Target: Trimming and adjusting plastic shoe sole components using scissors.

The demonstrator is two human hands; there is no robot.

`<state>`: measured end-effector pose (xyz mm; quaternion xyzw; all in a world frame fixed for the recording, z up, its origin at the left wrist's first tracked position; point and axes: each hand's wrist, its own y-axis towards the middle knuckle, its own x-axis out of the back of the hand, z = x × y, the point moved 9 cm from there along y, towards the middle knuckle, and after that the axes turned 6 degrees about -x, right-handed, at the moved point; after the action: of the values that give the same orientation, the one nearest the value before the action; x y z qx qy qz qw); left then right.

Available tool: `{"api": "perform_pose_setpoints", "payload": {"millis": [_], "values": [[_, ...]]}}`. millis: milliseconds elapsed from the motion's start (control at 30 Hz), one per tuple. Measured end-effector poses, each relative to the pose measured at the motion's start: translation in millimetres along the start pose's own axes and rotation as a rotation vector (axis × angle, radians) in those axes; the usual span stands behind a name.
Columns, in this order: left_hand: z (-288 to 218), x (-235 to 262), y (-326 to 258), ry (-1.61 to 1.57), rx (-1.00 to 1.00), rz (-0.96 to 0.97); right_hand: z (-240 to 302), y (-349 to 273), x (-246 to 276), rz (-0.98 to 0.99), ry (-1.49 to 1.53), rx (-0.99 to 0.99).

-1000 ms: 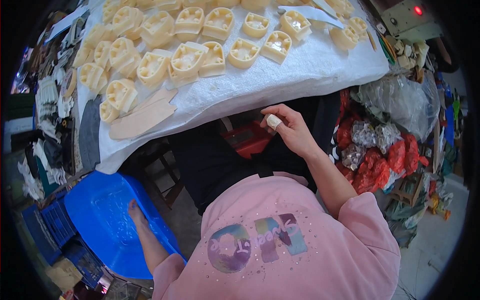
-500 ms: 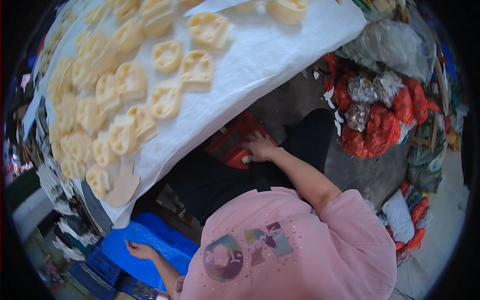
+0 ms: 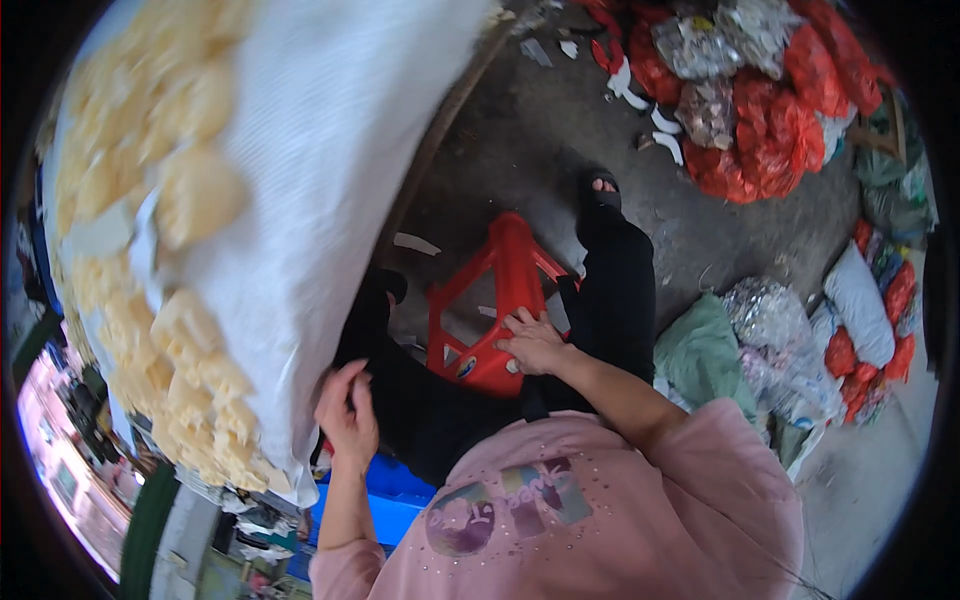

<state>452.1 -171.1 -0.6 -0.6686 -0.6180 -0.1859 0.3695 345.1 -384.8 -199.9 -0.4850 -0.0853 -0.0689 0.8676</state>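
Observation:
A red plastic stool (image 3: 512, 268) is between my legs, its open frame and legs facing away from me. My right hand (image 3: 532, 344) grips the stool's near end, with fingers bent over the red plastic. Beside the hanging edge of the white cloth (image 3: 335, 200) my left hand (image 3: 348, 408) is raised, empty, its fingers loosely curved and apart. Pale yellow moulded pieces (image 3: 190, 345) lie crowded on the cloth-covered table, blurred now.
Red bags and clear plastic bags (image 3: 760, 130) are heaped on the floor at far right. Nearer stand a green sack (image 3: 705, 350) and a white sack (image 3: 858, 305). White scraps (image 3: 665, 120) lie on the grey floor. Something blue (image 3: 385, 500) is below my left arm.
My view has swung right, away from the table. My left hand has risen from above the blue thing to the table edge. More of the stool shows, with my right hand still on it.

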Motion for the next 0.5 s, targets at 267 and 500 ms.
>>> {"api": "perform_pose_setpoints", "payload": {"millis": [267,500], "values": [[200.1,-237.0,76.3,-0.344,0.742,0.322,-40.1,-5.6,-15.6,-0.108,0.312,0.189],[397.9,-336.1,41.4,-0.38,1.165,0.135,-93.6,11.2,-15.6,-0.297,0.892,0.043]]}}
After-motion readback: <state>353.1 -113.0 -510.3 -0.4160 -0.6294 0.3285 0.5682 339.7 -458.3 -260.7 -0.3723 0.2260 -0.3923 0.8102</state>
